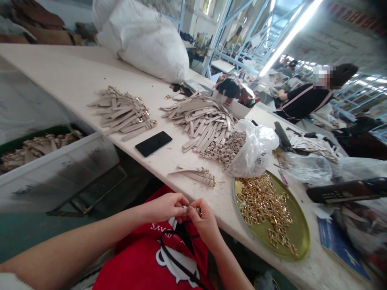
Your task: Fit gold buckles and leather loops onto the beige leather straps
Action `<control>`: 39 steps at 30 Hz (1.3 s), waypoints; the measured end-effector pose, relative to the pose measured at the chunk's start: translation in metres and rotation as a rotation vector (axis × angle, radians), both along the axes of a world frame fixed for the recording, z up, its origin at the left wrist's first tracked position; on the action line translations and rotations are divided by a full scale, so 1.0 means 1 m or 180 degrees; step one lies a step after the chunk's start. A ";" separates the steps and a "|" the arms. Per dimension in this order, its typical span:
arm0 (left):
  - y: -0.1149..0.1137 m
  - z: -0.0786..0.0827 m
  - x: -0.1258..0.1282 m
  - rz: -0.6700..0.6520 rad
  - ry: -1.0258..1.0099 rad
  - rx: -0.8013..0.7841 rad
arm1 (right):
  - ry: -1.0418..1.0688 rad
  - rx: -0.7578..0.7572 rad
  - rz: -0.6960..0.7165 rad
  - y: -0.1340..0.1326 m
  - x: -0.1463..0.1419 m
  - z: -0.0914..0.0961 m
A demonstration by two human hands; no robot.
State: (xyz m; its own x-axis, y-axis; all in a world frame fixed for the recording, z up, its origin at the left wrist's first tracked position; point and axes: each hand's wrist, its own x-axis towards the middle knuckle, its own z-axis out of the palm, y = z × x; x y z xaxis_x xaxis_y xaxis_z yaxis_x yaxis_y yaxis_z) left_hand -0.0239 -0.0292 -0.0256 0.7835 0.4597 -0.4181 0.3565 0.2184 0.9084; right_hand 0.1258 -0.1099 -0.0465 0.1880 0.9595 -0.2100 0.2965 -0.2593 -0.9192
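Note:
My left hand (173, 206) and my right hand (204, 222) meet in front of the table edge, fingertips pinched together on a small beige strap (198, 210). The fingers cover most of it. Just beyond them on the table lie a few beige straps (196, 176) with gold buckles at one end. A round gold tray (256, 237) to the right bears a heap of gold buckles (267, 201). Behind it, small beige loops (223, 151) spill beside a clear plastic bag (256, 147). A large pile of loose beige straps (201, 117) lies farther back.
A black phone (153, 143) lies near the front edge of the white table (60, 72), by a pile of buckled straps (123, 110). A big white sack (145, 40) stands at the back. A white bin (60, 169) is at left; a co-worker (305, 98) sits at far right.

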 end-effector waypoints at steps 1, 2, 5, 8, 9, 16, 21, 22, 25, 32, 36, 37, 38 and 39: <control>0.002 0.001 -0.001 -0.0060 -0.0027 -0.0019 | 0.0108 -0.0034 0.0128 0.000 0.002 0.002; 0.004 0.003 -0.002 -0.0131 -0.0017 0.0002 | 0.0191 -0.0053 0.0234 0.000 0.004 0.004; 0.011 0.013 -0.005 -0.0423 0.0221 0.0216 | 0.0207 0.0054 0.0323 0.001 0.008 0.009; 0.015 0.024 -0.005 -0.0657 0.0416 0.0445 | 0.0078 0.0206 0.0343 0.005 0.009 0.010; 0.016 0.028 -0.003 -0.0686 0.0421 0.0510 | 0.0057 0.0233 0.0364 0.007 0.009 0.010; 0.032 0.050 0.016 -0.1010 0.0551 0.1229 | -0.0108 0.0370 0.0276 0.016 0.020 0.011; 0.043 0.049 0.024 -0.0985 0.0688 0.1783 | -0.0236 0.0566 0.0257 0.024 0.023 0.008; 0.045 0.047 0.028 -0.0981 0.0690 0.1909 | -0.0232 0.0610 0.0251 0.027 0.024 0.007; 0.054 0.042 0.044 -0.0962 0.0647 0.2349 | -0.0345 0.0740 0.0063 0.040 0.032 0.010; 0.100 0.018 0.069 -0.0856 0.1066 0.4031 | -0.1793 0.0965 -0.0120 0.095 0.067 0.005; 0.101 0.001 0.067 -0.1093 0.1138 0.4424 | -0.1380 0.1192 -0.0333 0.106 0.074 -0.022; 0.098 -0.002 0.069 -0.1136 0.1159 0.4482 | -0.1199 0.1151 -0.0404 0.106 0.075 -0.028; 0.095 -0.004 0.072 -0.1103 0.1272 0.4559 | -0.1066 0.1089 -0.0434 0.106 0.076 -0.034; 0.092 -0.007 0.077 -0.1109 0.1370 0.4594 | -0.0969 0.1055 -0.0483 0.106 0.077 -0.038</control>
State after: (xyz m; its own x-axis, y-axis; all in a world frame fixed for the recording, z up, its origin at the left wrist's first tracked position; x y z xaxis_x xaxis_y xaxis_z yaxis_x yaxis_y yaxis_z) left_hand 0.0532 0.0629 -0.0322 0.8751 0.4839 -0.0090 0.4828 -0.8715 0.0857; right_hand 0.2026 -0.0042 -0.0850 0.3369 0.9224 0.1892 0.5468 -0.0280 -0.8368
